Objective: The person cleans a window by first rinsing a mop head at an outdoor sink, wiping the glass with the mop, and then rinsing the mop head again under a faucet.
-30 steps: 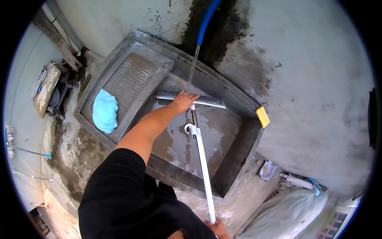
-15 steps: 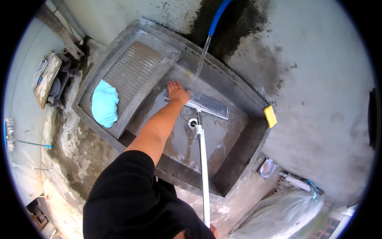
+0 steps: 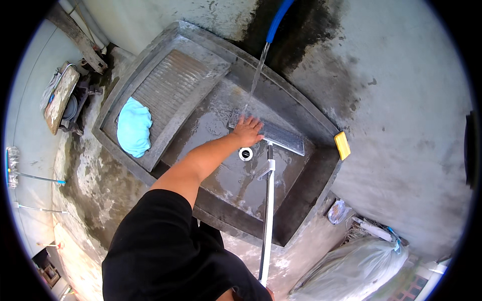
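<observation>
A flat mop with a grey pad and a white-and-silver pole lies head-down in a grey concrete sink. My left hand rests on the near-left end of the pad, palm down with fingers spread. Water runs from a blue hose and falls just beyond my fingertips, by the pad's left end. At the lower edge only a sliver of my right hand shows, closed around the pole; my black sleeve hides the rest. The round drain is near my left wrist.
A light-blue cloth lies on the ribbed washboard at the sink's left. A yellow sponge sits on its right rim. A large whitish sack stands at lower right. Mops lean at far left.
The mop head and pole have shifted right across the sink, uncovering the drain. My left hand has moved right and slightly nearer, staying on the pad, now close under the water stream.
</observation>
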A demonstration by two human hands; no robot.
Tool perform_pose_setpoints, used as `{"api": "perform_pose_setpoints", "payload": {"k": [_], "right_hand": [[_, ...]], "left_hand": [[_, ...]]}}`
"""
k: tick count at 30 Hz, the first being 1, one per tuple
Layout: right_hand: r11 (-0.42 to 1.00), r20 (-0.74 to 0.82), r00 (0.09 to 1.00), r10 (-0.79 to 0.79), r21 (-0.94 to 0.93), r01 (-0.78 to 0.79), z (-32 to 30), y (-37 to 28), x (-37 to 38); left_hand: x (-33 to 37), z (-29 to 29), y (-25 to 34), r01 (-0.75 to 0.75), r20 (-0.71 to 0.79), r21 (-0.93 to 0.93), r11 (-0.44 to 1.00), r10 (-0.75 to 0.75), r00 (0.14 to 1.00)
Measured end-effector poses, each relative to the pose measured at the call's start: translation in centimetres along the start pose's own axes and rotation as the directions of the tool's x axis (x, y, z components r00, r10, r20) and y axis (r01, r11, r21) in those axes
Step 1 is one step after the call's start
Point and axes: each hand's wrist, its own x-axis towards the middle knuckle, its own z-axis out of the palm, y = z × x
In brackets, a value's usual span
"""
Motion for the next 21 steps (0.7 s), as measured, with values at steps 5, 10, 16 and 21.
{"api": "perform_pose_setpoints", "payload": {"k": [5,10,16,21], "right_hand": [[0.996,-0.039,0.998,0.039,-0.078,-0.042,0.0,-2.5,-1.3],[0.997,0.020,0.999,0.048,-0.068,-0.047,-0.9,-2.8,-0.3],[0.983,0.136,0.989,-0.050,-0.170,0.073,0.7,-10.5,0.9],[0.898,0.136,0.972,-0.191,-0.375,0.229,1.0,-11.8,2.6]], "left_hand": [[-0.1,-4.5,-0.6,0.301,0.058,-0.135,0.944,-0.296,0.953],[1.8,-0.5,-4.6,0.447,-0.020,-0.355,0.821,-0.484,0.875],[1.3,-6.3,-4.6,0.430,0.133,-0.013,0.903,-0.424,0.896],[0.6,-5.5,-3.9,0.498,0.139,-0.067,0.865,-0.486,0.863]]}}
